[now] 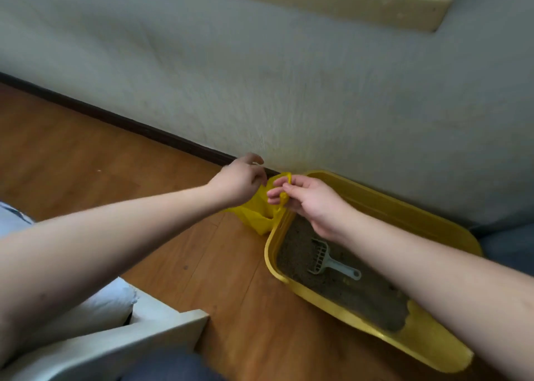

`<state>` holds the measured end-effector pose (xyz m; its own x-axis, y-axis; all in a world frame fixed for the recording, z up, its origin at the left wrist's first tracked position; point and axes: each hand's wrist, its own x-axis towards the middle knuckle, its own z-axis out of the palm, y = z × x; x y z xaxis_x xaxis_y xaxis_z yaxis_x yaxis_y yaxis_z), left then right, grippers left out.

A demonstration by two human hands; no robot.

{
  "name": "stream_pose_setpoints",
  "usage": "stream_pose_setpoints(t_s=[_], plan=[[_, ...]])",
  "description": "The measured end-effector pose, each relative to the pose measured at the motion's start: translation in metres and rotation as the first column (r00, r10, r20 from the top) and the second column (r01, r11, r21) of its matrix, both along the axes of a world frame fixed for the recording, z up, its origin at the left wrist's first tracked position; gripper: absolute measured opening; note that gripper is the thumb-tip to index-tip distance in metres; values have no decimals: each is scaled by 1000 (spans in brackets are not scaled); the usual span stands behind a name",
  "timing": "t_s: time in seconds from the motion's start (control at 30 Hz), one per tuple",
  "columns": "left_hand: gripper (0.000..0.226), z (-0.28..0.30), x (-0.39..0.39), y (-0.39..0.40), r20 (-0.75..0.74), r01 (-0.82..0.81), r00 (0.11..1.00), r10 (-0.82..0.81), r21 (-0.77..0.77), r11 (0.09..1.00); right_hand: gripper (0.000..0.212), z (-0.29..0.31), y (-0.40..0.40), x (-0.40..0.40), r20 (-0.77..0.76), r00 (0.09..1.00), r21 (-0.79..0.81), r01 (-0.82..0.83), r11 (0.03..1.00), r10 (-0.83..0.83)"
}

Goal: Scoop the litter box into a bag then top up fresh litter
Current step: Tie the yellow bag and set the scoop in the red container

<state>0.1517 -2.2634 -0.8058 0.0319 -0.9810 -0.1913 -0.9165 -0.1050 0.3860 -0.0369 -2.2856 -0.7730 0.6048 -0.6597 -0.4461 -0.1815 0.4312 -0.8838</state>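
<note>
Yellow litter box (375,198) on the wooden floor (86,155), far long side against the wall (260,63), running from centre frame toward the near right. Grey-brown litter (361,294) inside, thin at the near right end, where bare yellow bottom shows. Grey slotted scoop (326,258) lying on the litter toward the far left end, handle pointing near-right, untouched by either hand.

Yellow plastic bag (257,216) on the floor just left of the box's far left end, touching or nearly touching the rim, close to the dark skirting (115,118). Top of the bag drawn up between both hands.

Right hand (312,201) above the box's far left corner, thumb and fingertips pinched closed on a twisted strip of the bag's upper edge. Left hand (239,181) just left of it, fingers curled in, closed against the bag's other side; appears to grip a bag handle, though blur hides the exact hold. Hands near each other, not touching. Both forearms bare, reaching in from the near edge.

White furniture edge (161,325) at the near left, with a pale cushion-like shape (98,308) lying in it. Beige ledge (346,2) on the wall at top. Dark blue fabric (508,248) beyond the box at the right edge.
</note>
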Motion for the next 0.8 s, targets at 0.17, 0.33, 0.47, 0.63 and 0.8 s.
stream_pose_setpoints(t_s=[0.17,0.33,0.47,0.63,0.8], plan=[[61,20,7,26,107,-141,986,127,130,982,24,45,9,17,12,991,192,132,973,-137],[106,55,21,61,236,-349,927,292,255,902,25,107,26,25,54,964,363,222,905,-259],[94,103,30,83,252,-558,830,498,337,758,25,179,34,23,150,925,474,243,846,-350],[44,183,40,110,377,-706,708,597,365,607,24,273,49,12,182,907,520,240,820,-380],[27,286,29,151,196,-582,780,595,578,572,21,364,82,-24,125,901,519,297,801,-415]])
